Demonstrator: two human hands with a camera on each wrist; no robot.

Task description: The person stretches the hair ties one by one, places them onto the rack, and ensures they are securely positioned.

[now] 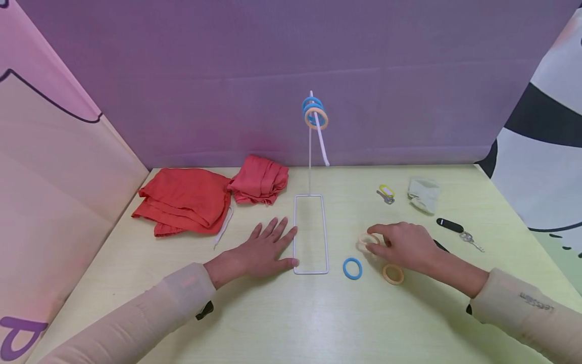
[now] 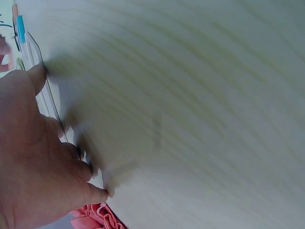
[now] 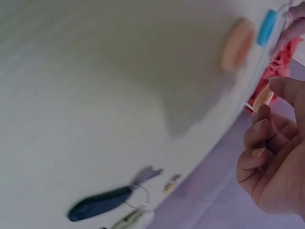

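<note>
My right hand (image 1: 406, 245) pinches a pale orange ring (image 3: 263, 98) between thumb and index finger, low over the table. The left hand (image 1: 261, 255) lies palm down with spread fingers, thumb and index fingertips right at the white wire base (image 1: 326, 237) of a stand. An upright rises from the base to a sloping white arm (image 1: 322, 144). On that arm hang blue rings (image 1: 304, 107) and an orange ring (image 1: 326, 120) in front of them. Between the base and my right hand lies a loose blue ring (image 1: 344, 269). Another orange ring (image 1: 384, 275) lies just below that hand.
Red cloth (image 1: 186, 199) and a second folded red cloth (image 1: 259, 179) lie back left, beside a white cord (image 1: 223, 227). Toward the right are a yellow-tagged key (image 1: 386, 191), a pale crumpled cloth (image 1: 424, 194) and a black-tagged key (image 1: 450, 225). A purple backdrop (image 1: 204, 101) stands behind the table.
</note>
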